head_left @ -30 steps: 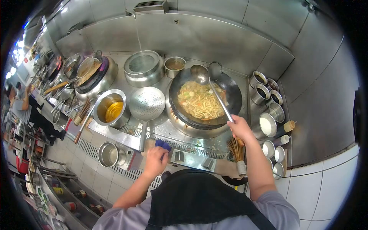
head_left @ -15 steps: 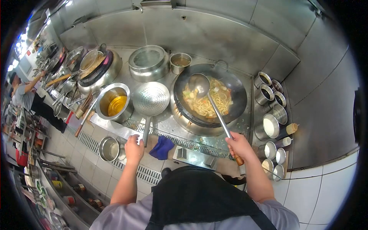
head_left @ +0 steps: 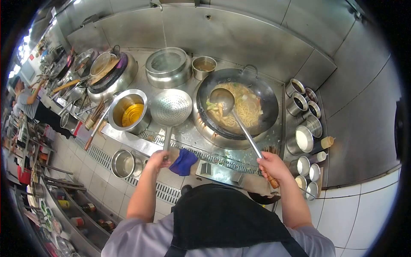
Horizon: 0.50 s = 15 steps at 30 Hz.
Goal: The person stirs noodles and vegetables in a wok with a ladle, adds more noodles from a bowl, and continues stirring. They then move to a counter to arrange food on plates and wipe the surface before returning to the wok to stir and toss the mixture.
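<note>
My right hand [head_left: 274, 166] is wrapped round the wooden-ended handle of a ladle [head_left: 245, 128]. The bowl of the ladle rests in a black wok [head_left: 270, 107], among noodles [head_left: 246, 105] and pale vegetable pieces in broth. My left hand [head_left: 159, 160] is closed on the handle end of a perforated skimmer [head_left: 171, 107]. The skimmer's round head lies on the steel stove top between a pot of yellow oil [head_left: 112, 112] and the wok. Just right of my left hand is a crumpled blue cloth [head_left: 183, 162].
Steel seasoning pots [head_left: 304, 139] and squeeze bottles [head_left: 322, 145] line the right side. A lidded pot [head_left: 168, 75] and a small pot of broth [head_left: 204, 68] stand behind. Another wok [head_left: 109, 77] sits at left. Further left, a person [head_left: 32, 100] stands at the stove line.
My left hand has moved slightly right and closed on the skimmer handle. The ladle's bowl has shifted a little within the wok, and more broth shows round the noodles.
</note>
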Each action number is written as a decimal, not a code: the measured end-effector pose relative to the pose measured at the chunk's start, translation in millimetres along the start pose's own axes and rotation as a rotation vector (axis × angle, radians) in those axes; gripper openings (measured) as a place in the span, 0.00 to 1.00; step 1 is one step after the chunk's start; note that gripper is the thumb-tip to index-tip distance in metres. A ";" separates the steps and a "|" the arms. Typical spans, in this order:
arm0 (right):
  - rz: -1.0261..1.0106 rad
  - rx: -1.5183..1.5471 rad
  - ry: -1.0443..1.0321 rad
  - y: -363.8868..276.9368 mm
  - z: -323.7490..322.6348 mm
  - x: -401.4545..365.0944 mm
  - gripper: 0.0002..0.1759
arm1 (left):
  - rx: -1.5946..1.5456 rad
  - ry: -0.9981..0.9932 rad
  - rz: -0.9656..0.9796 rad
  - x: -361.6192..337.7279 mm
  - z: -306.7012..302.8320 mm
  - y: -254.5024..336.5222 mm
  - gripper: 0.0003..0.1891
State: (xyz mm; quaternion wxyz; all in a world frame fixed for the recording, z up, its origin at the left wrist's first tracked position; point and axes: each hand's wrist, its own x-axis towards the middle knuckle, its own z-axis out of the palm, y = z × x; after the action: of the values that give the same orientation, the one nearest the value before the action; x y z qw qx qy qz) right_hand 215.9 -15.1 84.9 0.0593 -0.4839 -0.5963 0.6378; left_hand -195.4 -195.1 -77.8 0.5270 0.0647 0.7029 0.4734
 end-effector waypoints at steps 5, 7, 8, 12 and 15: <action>0.064 0.190 -0.005 -11.6 13.9 3.5 0.06 | -0.437 -0.303 -0.167 9.7 10.4 26.5 0.07; 0.105 0.343 -0.032 -15.0 16.6 3.1 0.06 | -0.344 -0.226 -0.120 13.7 15.2 30.3 0.07; 0.106 0.343 -0.031 -12.1 16.4 1.1 0.06 | -0.358 -0.213 -0.134 10.7 14.7 31.6 0.06; 0.014 -0.029 0.049 0.8 10.2 -17.8 0.06 | -0.254 -0.154 0.031 -41.3 18.0 29.4 0.06; -0.026 -0.332 0.233 -7.8 15.8 -36.8 0.12 | -0.159 -0.131 0.097 -66.4 15.8 25.9 0.07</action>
State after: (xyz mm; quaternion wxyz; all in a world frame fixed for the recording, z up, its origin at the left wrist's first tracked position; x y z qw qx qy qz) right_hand 220.4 -48.1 108.6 0.0555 -0.5497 -0.6887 0.4694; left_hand -164.4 -210.8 -13.6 0.5519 0.0873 0.6231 0.5473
